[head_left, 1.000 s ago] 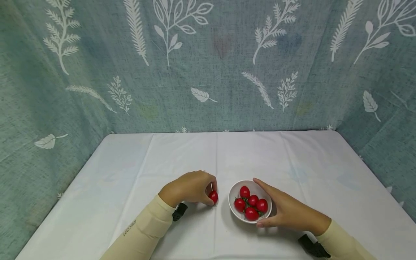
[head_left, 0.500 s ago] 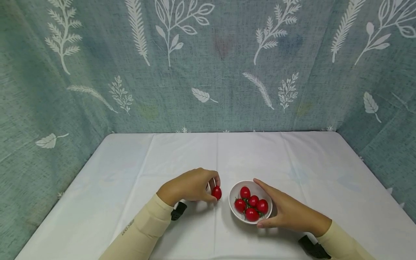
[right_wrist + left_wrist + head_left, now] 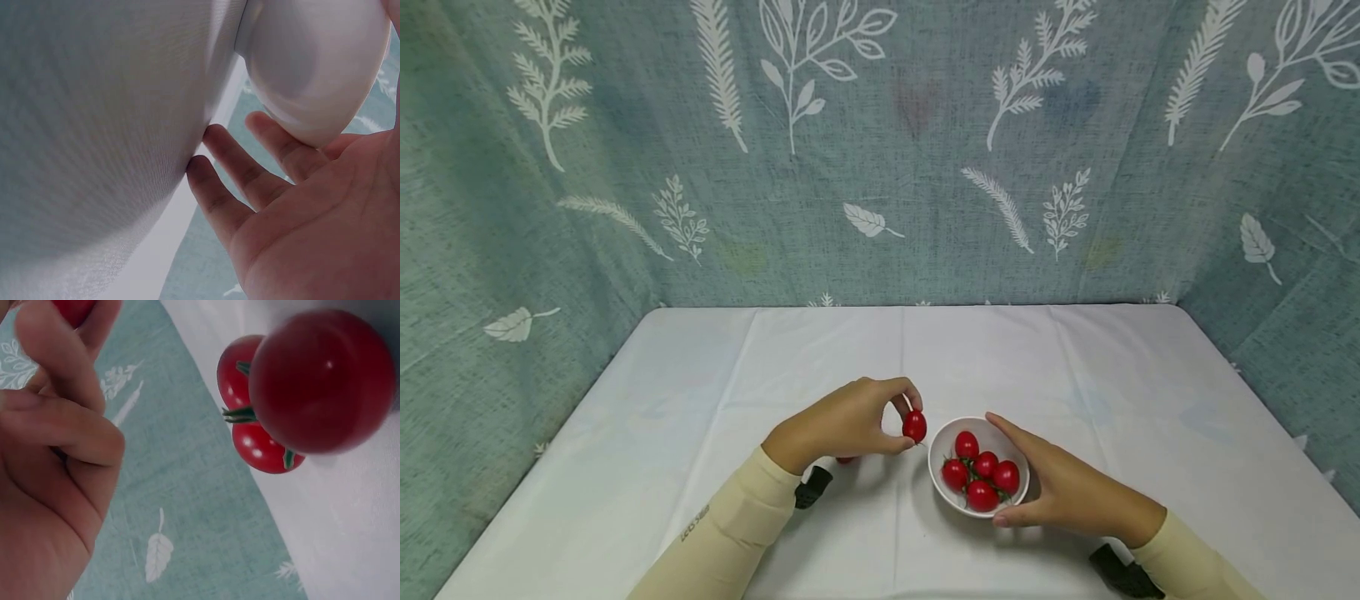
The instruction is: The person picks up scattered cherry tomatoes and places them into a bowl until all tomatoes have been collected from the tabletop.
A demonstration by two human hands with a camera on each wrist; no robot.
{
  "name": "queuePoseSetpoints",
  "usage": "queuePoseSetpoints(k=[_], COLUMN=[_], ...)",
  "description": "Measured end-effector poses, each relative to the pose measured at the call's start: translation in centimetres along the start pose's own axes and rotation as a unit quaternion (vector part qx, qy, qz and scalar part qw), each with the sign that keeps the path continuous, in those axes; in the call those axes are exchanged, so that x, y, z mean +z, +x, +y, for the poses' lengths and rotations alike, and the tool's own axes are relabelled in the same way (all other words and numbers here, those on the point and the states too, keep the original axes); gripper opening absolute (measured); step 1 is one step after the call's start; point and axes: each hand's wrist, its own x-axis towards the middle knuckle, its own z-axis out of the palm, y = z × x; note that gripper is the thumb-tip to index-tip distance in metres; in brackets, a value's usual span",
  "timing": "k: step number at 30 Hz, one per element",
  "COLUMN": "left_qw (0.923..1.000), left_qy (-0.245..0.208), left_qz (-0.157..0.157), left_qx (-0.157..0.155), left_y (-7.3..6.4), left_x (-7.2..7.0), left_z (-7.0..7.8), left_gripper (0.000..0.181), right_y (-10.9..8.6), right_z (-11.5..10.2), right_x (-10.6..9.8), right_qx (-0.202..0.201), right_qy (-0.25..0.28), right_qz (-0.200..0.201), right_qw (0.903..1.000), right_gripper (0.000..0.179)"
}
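Observation:
In the head view my left hand (image 3: 842,423) pinches a small red cherry tomato (image 3: 914,426) between thumb and fingertips, above the tabletop and just left of the white bowl (image 3: 942,497). The same held tomato shows partly at the top of the left wrist view. Inside the bowl lie several cherry tomatoes (image 3: 982,495) with green stems. My right hand (image 3: 1067,483) holds the bowl from its right side, thumb at the near rim and a finger at the far rim. From the right wrist, fingers (image 3: 284,147) lie against the bowl's outer wall (image 3: 325,69).
Under my left wrist a loose tomato (image 3: 846,459) peeks out, mostly hidden in the head view. The left wrist view shows a large near tomato (image 3: 322,381) and two behind it on the white cloth. A patterned green curtain (image 3: 880,167) encloses the table (image 3: 820,350).
My left hand has lifted the tomato off the cloth and carried it right and slightly away, toward the bowl. A loose tomato beneath the wrist has come into view. The right hand stays put.

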Motion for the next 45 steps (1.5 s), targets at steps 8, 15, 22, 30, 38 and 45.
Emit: queuePoseSetpoints(k=[8,15,22,30,38,45], left_qw=[0.9989,0.9975,0.9957,0.9949,0.9954,0.9958], left_qy=[0.004,0.025,0.046,0.068,0.086,0.088], left_qz=[0.026,0.024,0.028,0.027,0.012,0.010], left_qx=[0.039,0.061,0.075,0.069,0.041,0.024], left_y=[0.1,0.2,0.4,0.5,0.6,0.7], left_x=[0.3,0.9,1.5,2.1,2.7,3.0], left_z=[0.8,1.7,2.0,2.4,2.6,2.8], left_gripper=[0.036,0.036,0.037,0.038,0.035,0.030], right_y=[0.0,0.0,0.0,-0.1,0.0,-0.1], right_z=[0.0,0.2,0.1,-0.1,-0.2,-0.2], right_x=[0.1,0.1,0.1,0.1,0.2,0.1], right_qx=[0.000,-0.006,-0.010,-0.016,-0.001,-0.003], right_qy=[-0.008,-0.004,-0.003,-0.015,-0.004,-0.015], right_qz=[0.002,0.001,-0.001,0.001,0.000,0.005], right_qw=[1.0000,1.0000,0.9999,0.9998,1.0000,0.9999], right_gripper=[0.118,0.117,0.116,0.116,0.116,0.117])
